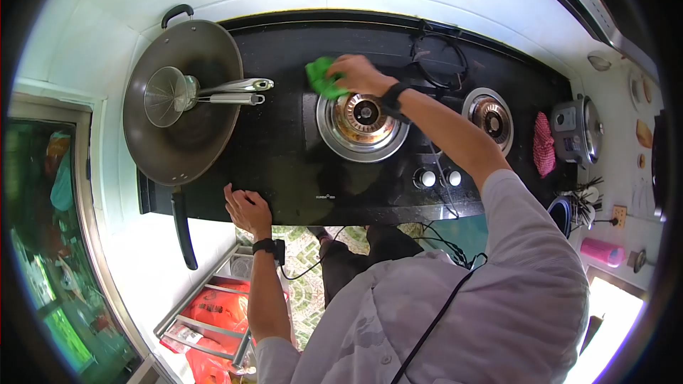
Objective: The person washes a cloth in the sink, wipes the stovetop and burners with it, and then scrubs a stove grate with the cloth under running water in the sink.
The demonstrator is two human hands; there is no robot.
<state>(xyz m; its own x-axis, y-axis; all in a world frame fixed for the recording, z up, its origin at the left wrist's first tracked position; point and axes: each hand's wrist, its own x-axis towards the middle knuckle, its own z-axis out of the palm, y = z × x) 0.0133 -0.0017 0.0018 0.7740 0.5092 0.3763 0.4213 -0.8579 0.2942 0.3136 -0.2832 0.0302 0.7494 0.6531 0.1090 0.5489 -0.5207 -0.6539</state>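
1. Clutching a green cloth (pixel 324 78) in the right hand (pixel 356 75) — bunching it under curled fingers and covering its right part from view.
2. Holding that cloth at the back-left rim of the left burner (pixel 367 117), near the middle of the black cooktop (pixel 292 163).
3. Stretching the right arm over the cooktop, between the two burners, and wearing a dark wristband (pixel 393 97) on that side.
4. Resting the left hand (pixel 247 210) palm down at the cooktop's front edge — spreading the fingers slightly, gripping no object, and wearing a dark strap (pixel 265 246) at the wrist.
5. Facing, on the left, a large wok (pixel 206 128), bearing a wire strainer (pixel 162 99) inside and pointing metal handles (pixel 245 86) toward the green cloth; bringing the left hand near the wok's long black handle (pixel 183 231).
6. Facing, on the right, a second burner (pixel 491 121), a black support ring (pixel 417 64) toward the back, and two round knobs (pixel 427 178) near the front.
7. Facing, farther right, a red checked cloth (pixel 543 146) just beside a rice cooker (pixel 575 131).
8. Standing close to the cooktop, near a metal rack with red bags (pixel 220 313) below on the left.
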